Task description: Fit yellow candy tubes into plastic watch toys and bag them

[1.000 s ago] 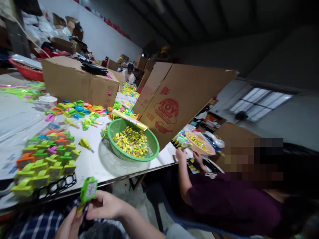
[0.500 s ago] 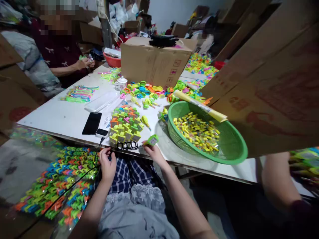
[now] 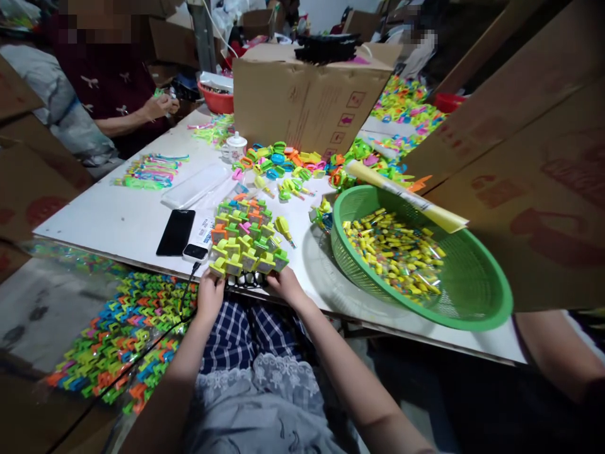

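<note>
A black rack [image 3: 246, 281] with a row of openings lies at the table's front edge, largely hidden under rows of yellow, green and orange plastic pieces [image 3: 243, 236] with grey faces, resembling toy watches. My left hand [image 3: 210, 293] grips near the rack's left end, fingers bent and partly hidden by a yellow piece. At the opposite end, my right hand [image 3: 286, 285] has its fingers closed at the base of a green toy watch [image 3: 280, 260], which is now in line with the front row. A single yellow piece [image 3: 285, 231] lies just right of the rows.
A green basket [image 3: 491, 296] of small yellow pieces stands at right, a yellow roll [image 3: 411, 198] across its rim. Left are a phone [image 3: 176, 232] and a small white device [image 3: 195, 252] with a cable. Behind are a lidded cup [image 3: 235, 148] and a cardboard box [image 3: 307, 104]. A co-worker sits at far left.
My right hand has brought the green toy watch left to the front row's right end. My left hand has moved right and up to the rack's left end. The view has shifted slightly.
</note>
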`<act>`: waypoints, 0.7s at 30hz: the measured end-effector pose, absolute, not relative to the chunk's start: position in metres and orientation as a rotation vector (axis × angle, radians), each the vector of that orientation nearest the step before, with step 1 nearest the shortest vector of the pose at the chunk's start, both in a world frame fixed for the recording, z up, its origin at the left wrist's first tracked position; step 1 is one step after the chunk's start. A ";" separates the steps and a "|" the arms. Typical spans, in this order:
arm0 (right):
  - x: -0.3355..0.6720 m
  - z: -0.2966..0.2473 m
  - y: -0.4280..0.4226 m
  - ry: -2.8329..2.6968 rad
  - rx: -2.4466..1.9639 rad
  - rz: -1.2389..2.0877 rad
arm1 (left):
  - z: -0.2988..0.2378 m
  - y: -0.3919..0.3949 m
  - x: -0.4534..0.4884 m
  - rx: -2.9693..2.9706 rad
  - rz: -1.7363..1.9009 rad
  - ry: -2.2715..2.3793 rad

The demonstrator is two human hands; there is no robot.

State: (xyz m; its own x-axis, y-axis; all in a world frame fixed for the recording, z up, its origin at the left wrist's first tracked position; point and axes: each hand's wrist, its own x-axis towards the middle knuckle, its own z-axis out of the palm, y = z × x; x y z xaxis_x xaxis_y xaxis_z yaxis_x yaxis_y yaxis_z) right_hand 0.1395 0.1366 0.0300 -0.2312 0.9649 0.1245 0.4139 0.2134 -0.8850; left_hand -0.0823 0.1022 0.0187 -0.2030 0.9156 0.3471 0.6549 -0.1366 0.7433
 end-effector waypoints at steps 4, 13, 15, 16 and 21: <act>0.133 0.031 0.136 -1.801 -1.288 0.943 | 0.020 0.107 -0.086 1.708 1.212 1.901; 0.129 0.028 0.137 -1.914 -1.289 0.864 | 0.016 0.109 -0.090 1.687 1.208 1.904; 0.128 0.030 0.139 -1.936 -1.278 0.891 | 0.017 0.110 -0.090 1.688 1.213 1.865; 0.127 0.032 0.140 -1.946 -1.275 0.907 | 0.017 0.110 -0.090 1.688 1.217 1.848; 0.138 0.045 0.139 -2.013 -1.221 0.948 | 0.022 0.112 -0.091 1.685 1.269 1.783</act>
State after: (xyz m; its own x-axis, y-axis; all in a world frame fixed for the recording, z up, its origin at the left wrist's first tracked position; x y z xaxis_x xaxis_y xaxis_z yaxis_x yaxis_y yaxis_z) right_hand 0.1377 0.1387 0.0445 -0.4015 0.9076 0.1227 0.4838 0.3239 -0.8130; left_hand -0.0913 0.1120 0.0217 -0.2107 0.9299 0.3014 0.5895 -0.1251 0.7980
